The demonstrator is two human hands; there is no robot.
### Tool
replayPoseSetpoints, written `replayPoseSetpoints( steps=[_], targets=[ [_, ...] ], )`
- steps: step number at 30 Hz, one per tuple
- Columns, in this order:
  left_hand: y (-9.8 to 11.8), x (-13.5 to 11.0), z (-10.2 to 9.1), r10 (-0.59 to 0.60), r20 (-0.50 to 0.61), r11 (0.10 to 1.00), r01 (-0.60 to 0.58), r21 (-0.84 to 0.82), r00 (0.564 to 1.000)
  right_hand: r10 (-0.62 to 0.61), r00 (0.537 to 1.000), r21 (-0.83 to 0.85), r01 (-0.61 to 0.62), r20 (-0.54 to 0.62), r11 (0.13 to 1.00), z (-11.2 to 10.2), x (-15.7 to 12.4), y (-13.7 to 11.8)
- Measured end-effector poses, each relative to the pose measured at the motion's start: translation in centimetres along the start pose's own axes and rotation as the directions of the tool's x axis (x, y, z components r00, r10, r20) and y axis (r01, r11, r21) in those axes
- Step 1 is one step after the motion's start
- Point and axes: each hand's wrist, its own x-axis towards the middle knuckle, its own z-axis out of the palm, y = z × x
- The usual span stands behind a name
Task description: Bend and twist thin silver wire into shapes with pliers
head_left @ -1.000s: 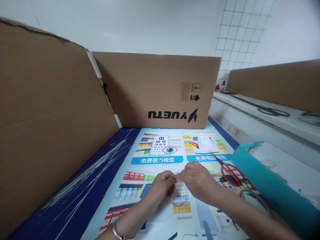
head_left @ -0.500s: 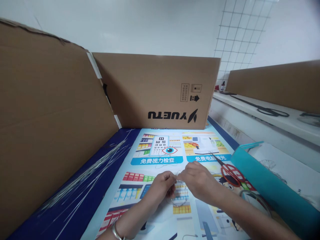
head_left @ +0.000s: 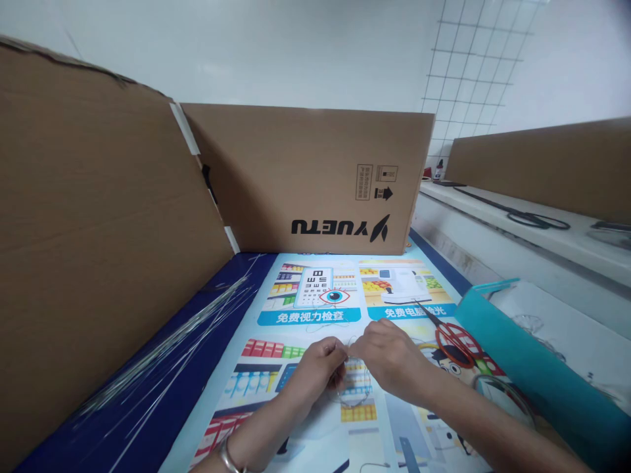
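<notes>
My left hand (head_left: pixel 319 365) and my right hand (head_left: pixel 389 355) meet fingertip to fingertip over a colourful printed poster (head_left: pixel 315 309) on the table. Both are pinched on a thin wire loop (head_left: pixel 355 389) that hangs between and below them. A silver bangle (head_left: pixel 229 454) sits on my left wrist. Red-handled scissors (head_left: pixel 449 339) lie just right of my right hand.
Cardboard panels stand at the left (head_left: pixel 98 230) and at the back (head_left: pixel 315 177). A bundle of thin straight wires (head_left: pixel 167 348) lies on the blue table surface at the left. A teal tray (head_left: pixel 532 368) with clear bits sits at the right. Black cables lie on a white ledge (head_left: pixel 537 220).
</notes>
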Motion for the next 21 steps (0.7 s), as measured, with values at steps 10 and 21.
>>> replayPoseSetpoints(
  steps=[10,21],
  targets=[
    [0.14,-0.04,0.04,-0.001,-0.003,1.0,0.001,0.001,1.0,-0.025,0.999,0.012,0.026,-0.027,1.0,-0.08,0.0,0.15],
    [-0.01,-0.03,-0.01,0.009,-0.002,1.0,-0.009,0.025,1.0,-0.083,0.997,-0.076,0.082,-0.009,0.994,0.68,-0.24,0.23]
  ],
)
